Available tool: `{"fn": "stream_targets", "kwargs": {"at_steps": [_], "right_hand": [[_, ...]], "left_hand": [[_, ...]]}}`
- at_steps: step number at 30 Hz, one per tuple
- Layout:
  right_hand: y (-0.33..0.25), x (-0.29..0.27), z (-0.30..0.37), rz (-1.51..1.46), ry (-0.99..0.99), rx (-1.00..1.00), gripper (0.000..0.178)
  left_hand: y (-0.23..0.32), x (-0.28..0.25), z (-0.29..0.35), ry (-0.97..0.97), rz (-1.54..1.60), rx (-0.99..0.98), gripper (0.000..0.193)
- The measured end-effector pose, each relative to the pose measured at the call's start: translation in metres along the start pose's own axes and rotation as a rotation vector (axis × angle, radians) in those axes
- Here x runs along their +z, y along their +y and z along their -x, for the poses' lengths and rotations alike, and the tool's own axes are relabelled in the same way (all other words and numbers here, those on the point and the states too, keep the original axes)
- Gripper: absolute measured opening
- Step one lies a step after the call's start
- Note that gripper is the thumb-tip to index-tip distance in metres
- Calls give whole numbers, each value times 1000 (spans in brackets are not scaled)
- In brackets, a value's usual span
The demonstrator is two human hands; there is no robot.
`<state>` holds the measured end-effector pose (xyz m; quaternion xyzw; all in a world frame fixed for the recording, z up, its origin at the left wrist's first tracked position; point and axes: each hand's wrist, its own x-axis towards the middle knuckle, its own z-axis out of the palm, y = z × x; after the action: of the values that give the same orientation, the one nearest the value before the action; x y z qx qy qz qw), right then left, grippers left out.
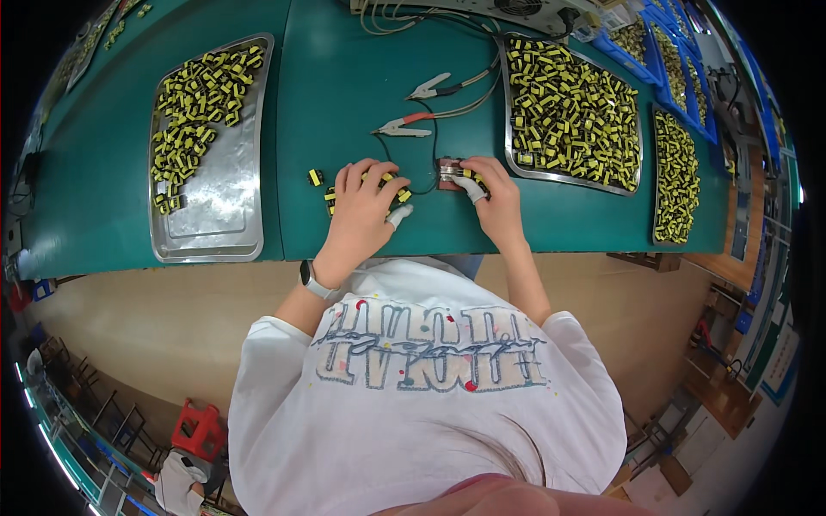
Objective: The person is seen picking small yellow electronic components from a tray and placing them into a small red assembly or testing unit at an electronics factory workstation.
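Note:
My left hand [363, 205] curls over several small yellow-and-black transformers [402, 196] on the green table, some showing between its fingers and thumb. One loose transformer [315, 177] lies just left of it. My right hand [499, 199] pinches another transformer [478, 184] against a small brown test fixture [448, 173] with metal contacts; the fingers partly cover that piece. Both thumbs wear white finger covers. Beyond the hands lie a white-handled clip [430, 88] and a red-and-white clip [404, 125], with cables running to the back.
A metal tray [215, 230] at left is partly filled with transformers. A fuller metal tray [571, 177] stands at right, beside a narrow tray [675, 176] of the same parts. Blue bins [632, 60] sit at the far right. At the back stands a light-coloured instrument [482, 7].

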<state>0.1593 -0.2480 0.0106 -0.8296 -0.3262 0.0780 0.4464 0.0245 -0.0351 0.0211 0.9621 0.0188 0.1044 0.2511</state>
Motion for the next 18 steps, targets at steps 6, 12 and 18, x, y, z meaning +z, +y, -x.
{"fn": "stream_targets", "kwargs": {"at_steps": [6,12,18], "right_hand": [[-8,-7,3,81,-73,-4,50],[-7,-9,5,82,-96,-8,49],[-12,1,4,-19,-48,13,46]], "left_hand": [[-3,6,2,54,-11,14,37],[3,-2,0,152,114,-2,35],[9,-6,-3,152,246,-9,36]]}}
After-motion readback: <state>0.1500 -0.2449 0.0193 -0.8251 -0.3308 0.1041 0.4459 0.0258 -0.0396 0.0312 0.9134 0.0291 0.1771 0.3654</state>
